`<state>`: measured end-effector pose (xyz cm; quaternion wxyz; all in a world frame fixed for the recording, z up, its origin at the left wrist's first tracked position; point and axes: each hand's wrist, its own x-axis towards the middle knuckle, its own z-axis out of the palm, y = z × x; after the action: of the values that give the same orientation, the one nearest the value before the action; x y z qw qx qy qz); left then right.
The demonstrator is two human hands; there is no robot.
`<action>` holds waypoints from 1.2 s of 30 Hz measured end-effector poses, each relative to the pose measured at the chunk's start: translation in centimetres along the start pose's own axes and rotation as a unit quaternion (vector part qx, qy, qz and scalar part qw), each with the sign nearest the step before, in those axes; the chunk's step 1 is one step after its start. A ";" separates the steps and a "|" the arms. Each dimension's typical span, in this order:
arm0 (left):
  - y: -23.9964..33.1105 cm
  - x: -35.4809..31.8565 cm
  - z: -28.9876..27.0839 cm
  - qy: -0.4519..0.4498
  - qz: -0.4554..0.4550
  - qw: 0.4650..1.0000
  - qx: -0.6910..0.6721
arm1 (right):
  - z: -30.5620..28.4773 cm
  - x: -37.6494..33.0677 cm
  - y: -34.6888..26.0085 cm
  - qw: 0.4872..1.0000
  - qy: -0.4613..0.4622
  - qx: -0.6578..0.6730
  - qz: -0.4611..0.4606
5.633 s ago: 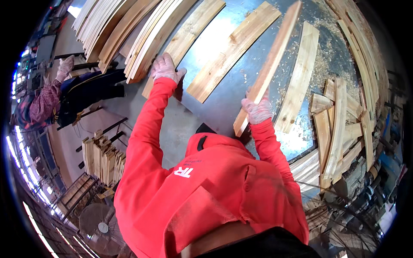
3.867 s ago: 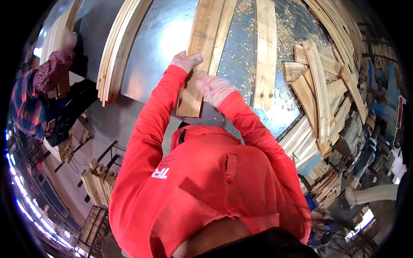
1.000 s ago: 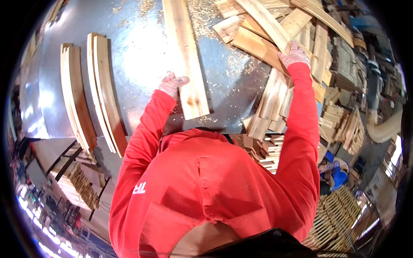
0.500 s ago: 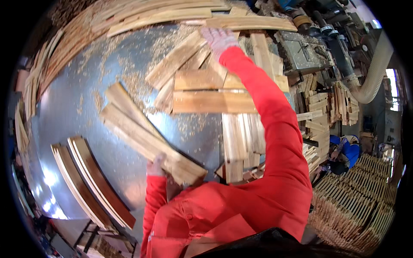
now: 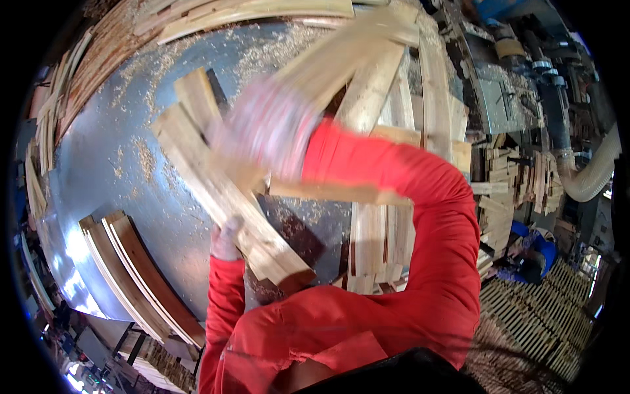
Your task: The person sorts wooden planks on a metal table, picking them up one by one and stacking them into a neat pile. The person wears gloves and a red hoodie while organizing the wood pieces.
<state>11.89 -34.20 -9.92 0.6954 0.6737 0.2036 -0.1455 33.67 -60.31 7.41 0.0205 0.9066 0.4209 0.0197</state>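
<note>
Woodshop, seen from above: steel table (image 5: 125,171) dusted with sawdust, ringed by stacked slats, with a grey machine (image 5: 505,98) and a ribbed dust hose (image 5: 590,177) off to the right. Pallet-like stacks (image 5: 545,315) low on the right.

On the table, toward the near left edge, two curved boards (image 5: 141,276) lying side by side, well apart from the work in hand. To the right, a loose heap of short slats (image 5: 380,243) partly under the red sleeve.

Left hand (image 5: 226,240), gloved, closed around a long flat plank (image 5: 223,197) near its lower end, the plank slanting up and away to the left over the table. Right hand (image 5: 272,134), also gloved, heavily blurred and raised over the plank's middle, seemingly gripping a second pale slat (image 5: 348,56) that streaks toward the upper right; grip too smeared to confirm.

Handling, by the look of it: plank stiff, dry, fairly light for its length, rough-sawn and so not slippery but splintery, hence the gloves. Long enough to swing and lever if held at one end only. Best taken across the flat face with fingers wrapped over both edges, one hand near the end and the other nearer the middle, keeping clear of the ragged end grain.
</note>
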 end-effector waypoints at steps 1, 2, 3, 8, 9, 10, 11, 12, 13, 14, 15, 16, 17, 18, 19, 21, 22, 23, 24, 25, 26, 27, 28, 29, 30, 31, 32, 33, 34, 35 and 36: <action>-1.4 0.5 -0.5 -0.024 -0.008 0.999 -0.044 | -0.2 -0.1 -4.9 0.994 -0.061 0.071 -0.063; -0.5 0.8 -0.1 -0.055 -0.040 0.992 -0.105 | 1.9 -1.6 -8.5 0.989 0.034 0.091 -0.114; 0.8 1.0 0.3 -0.080 -0.072 0.981 -0.164 | 5.5 -3.4 -11.9 0.971 0.133 0.107 -0.167; 1.0 1.4 0.6 -0.097 -0.155 0.951 -0.248 | 3.0 -5.5 -7.6 0.986 0.035 0.136 -0.085; 0.1 1.7 0.6 -0.088 -0.133 0.966 -0.202 | 4.2 -5.4 -5.0 0.965 0.067 0.166 0.193; -0.6 2.2 0.9 -0.077 -0.107 0.978 -0.159 | 6.2 -5.2 -1.0 0.901 0.007 0.117 0.418; -1.2 2.5 1.4 -0.061 -0.080 0.988 -0.120 | 6.8 -6.1 2.4 0.853 0.154 -0.042 0.497; -1.3 3.1 2.2 -0.049 -0.051 0.994 -0.077 | 8.6 -7.1 6.1 0.772 0.066 0.028 0.631; -1.5 3.1 2.6 -0.035 -0.028 0.998 -0.034 | 8.4 -7.1 7.2 0.696 -0.003 0.098 0.711; -0.4 3.0 3.2 -0.036 -0.023 0.998 -0.035 | 7.9 -7.3 7.7 0.599 -0.070 0.167 0.780; 0.7 2.7 3.7 -0.039 -0.017 0.998 -0.036 | 7.5 -8.0 8.0 0.581 -0.050 0.210 0.785; 1.4 1.8 3.5 -0.030 -0.018 0.999 -0.036 | 7.6 -8.8 7.6 0.566 -0.038 0.258 0.782; 1.6 1.9 2.7 -0.010 -0.037 0.999 -0.018 | 7.5 -9.3 7.5 0.581 -0.024 0.282 0.763; 1.6 0.9 1.6 -0.006 -0.036 0.999 -0.038 | 7.7 -10.3 6.8 0.591 -0.016 0.309 0.745; 1.9 0.1 0.5 -0.012 -0.033 0.998 -0.059 | 7.0 -12.7 5.7 0.624 0.000 0.304 0.720; 0.9 -0.5 -1.8 0.001 -0.005 0.995 -0.096 | 7.9 -20.5 0.6 0.615 0.227 0.496 0.569; 0.6 -0.8 -2.8 0.017 -0.023 0.996 -0.087 | 8.0 -24.5 -2.2 0.500 0.306 0.649 0.485; 0.2 -1.4 -3.8 0.041 -0.040 0.995 -0.082 | 4.8 -27.1 -4.7 0.462 0.234 0.747 0.417; -0.1 -1.3 -4.2 0.049 -0.058 0.994 -0.078 | 4.7 -29.5 -9.0 0.435 0.322 0.741 0.398; -2.4 -1.0 -5.4 0.051 -0.036 0.994 -0.089 | 2.5 -28.9 -12.9 0.458 0.357 0.657 0.481; -2.3 -1.4 -4.9 0.065 -0.047 0.993 -0.092 | 0.9 -27.4 -16.7 0.469 0.391 0.558 0.561; -1.5 -1.8 -4.0 0.075 -0.060 0.991 -0.093 | 0.8 -26.6 -19.0 0.495 0.394 0.519 0.575; -1.1 -2.1 -3.7 0.090 -0.070 0.989 -0.094 | 1.4 -25.7 -20.8 0.521 0.395 0.482 0.584; -3.4 -1.6 -4.6 0.069 -0.054 0.996 -0.001 | 3.6 -24.2 -21.2 0.674 0.401 0.395 0.478; -3.3 -2.1 -4.0 0.056 -0.047 0.995 -0.071 | 4.8 -22.4 -22.1 0.752 0.313 0.368 0.448; -2.5 -2.8 -2.6 0.042 -0.038 0.988 -0.141 | 6.0 -20.6 -23.1 0.820 0.233 0.332 0.403; -2.2 -3.6 -1.5 0.035 -0.027 0.977 -0.210 | 4.4 -17.5 -24.1 0.836 0.101 0.353 0.408; -2.7 -3.8 -0.7 0.017 -0.037 0.967 -0.250 | 4.7 -14.8 -25.1 0.833 -0.012 0.387 0.396; -3.4 -3.7 -0.3 0.000 -0.049 0.956 -0.290 | 4.4 -12.8 -25.8 0.860 -0.056 0.395 0.316; -3.9 -3.1 -0.5 -0.028 -0.058 0.974 -0.215 | 4.6 -12.0 -25.7 0.894 -0.087 0.357 0.256; -4.3 -2.6 -0.9 -0.053 -0.068 0.986 -0.141 | 4.9 -11.3 -25.3 0.922 -0.117 0.315 0.191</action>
<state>7.50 -33.74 -12.49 0.7816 0.5450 0.2300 -0.1981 7.34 -52.72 0.98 -0.2212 0.9254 0.2186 -0.2168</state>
